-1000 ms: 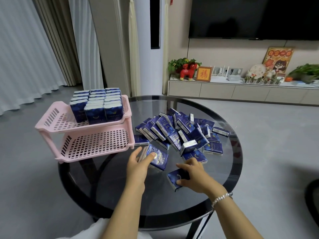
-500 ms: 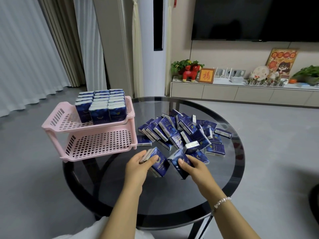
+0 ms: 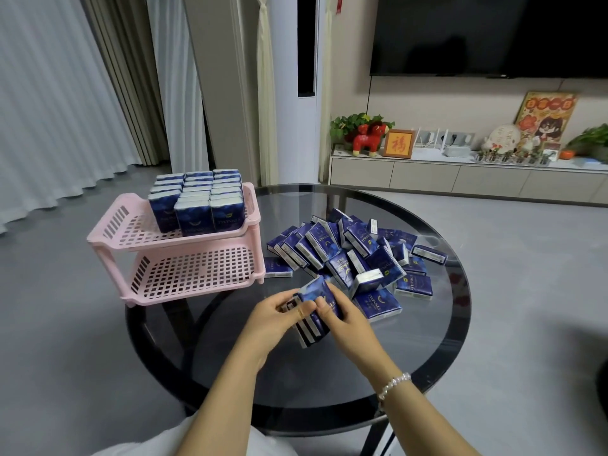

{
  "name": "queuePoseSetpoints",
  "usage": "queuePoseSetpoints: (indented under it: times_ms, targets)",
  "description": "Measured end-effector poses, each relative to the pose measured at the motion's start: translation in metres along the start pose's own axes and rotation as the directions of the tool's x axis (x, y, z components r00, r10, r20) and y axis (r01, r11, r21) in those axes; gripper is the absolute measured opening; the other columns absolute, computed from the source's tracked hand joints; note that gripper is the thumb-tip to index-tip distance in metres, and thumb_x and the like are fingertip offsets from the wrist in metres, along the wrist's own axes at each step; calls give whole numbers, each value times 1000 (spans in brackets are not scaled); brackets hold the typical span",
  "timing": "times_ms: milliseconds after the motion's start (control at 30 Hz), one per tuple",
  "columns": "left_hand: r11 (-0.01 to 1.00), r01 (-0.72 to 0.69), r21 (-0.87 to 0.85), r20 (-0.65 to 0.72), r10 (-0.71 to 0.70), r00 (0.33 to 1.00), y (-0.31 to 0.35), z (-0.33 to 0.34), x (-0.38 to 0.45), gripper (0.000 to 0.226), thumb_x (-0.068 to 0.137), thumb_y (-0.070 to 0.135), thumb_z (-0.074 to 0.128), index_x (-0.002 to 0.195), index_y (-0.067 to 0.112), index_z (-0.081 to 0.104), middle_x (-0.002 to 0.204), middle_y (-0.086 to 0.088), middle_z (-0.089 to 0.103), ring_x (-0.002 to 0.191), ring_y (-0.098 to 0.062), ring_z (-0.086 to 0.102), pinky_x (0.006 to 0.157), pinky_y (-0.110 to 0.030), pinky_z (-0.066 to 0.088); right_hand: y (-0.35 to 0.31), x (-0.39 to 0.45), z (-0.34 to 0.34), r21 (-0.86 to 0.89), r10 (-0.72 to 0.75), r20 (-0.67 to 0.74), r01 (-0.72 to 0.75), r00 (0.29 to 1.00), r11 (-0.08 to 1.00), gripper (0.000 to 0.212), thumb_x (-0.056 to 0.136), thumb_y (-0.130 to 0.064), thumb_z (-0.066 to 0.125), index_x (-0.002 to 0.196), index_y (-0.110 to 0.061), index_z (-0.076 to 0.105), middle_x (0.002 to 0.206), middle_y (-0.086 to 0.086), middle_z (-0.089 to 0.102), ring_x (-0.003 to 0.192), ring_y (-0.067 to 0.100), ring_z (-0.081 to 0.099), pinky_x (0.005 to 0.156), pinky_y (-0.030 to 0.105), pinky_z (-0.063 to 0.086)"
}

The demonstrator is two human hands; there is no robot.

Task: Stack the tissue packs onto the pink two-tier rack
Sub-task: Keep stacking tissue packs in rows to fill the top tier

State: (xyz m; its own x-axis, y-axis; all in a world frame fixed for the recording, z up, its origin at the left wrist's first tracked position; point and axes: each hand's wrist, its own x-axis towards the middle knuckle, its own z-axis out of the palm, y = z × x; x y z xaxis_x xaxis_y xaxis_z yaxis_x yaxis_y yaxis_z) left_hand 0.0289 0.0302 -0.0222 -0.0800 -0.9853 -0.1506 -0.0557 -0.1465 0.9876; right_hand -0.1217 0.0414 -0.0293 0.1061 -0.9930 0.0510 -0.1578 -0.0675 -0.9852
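Note:
The pink two-tier rack (image 3: 108, 236) stands at the left edge of the round dark glass table (image 3: 345, 373). Its top tier holds upright rows of blue tissue packs (image 3: 197, 205); its lower tier (image 3: 194, 273) is bare. A loose pile of blue tissue packs (image 3: 355, 255) lies at the table's middle. In front of the pile, my left hand (image 3: 276, 315) and my right hand (image 3: 345, 319) press together a small bundle of tissue packs (image 3: 312, 311) held between them just above the glass.
A single pack (image 3: 276, 267) lies beside the rack's right leg. Behind the table stand a white column unit (image 3: 292, 93), curtains (image 3: 65, 93) and a low TV cabinet (image 3: 460, 176) with ornaments. Grey floor surrounds the table.
My right hand brought its pack leftward from the table's front to join the packs in my left hand. Both hands now meet on one bundle. The view has shifted slightly.

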Motion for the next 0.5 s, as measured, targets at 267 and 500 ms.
queuePoseSetpoints:
  times_ms: [267, 500]
  targets:
    - [950, -59, 306, 143, 15, 990, 0, -41, 4, 73, 66, 15, 85, 128, 29, 49, 126, 7, 59, 115, -7, 57, 102, -30, 46, 4, 13, -13, -38, 47, 396, -35, 917, 999, 63, 92, -11, 57, 136, -44, 28, 137, -16, 44, 125, 2, 44, 103, 21, 40]
    - [862, -119, 494, 242, -4, 970, -4, -53, -5, 82, 67, 14, 84, 127, 44, 36, 133, 14, 47, 123, -2, 48, 102, -21, 40, -20, 31, -12, -406, 169, 537, 78, 826, 910, 79, 82, -17, 70, 145, -36, 26, 124, -11, 50, 96, -5, 54, 83, 10, 45]
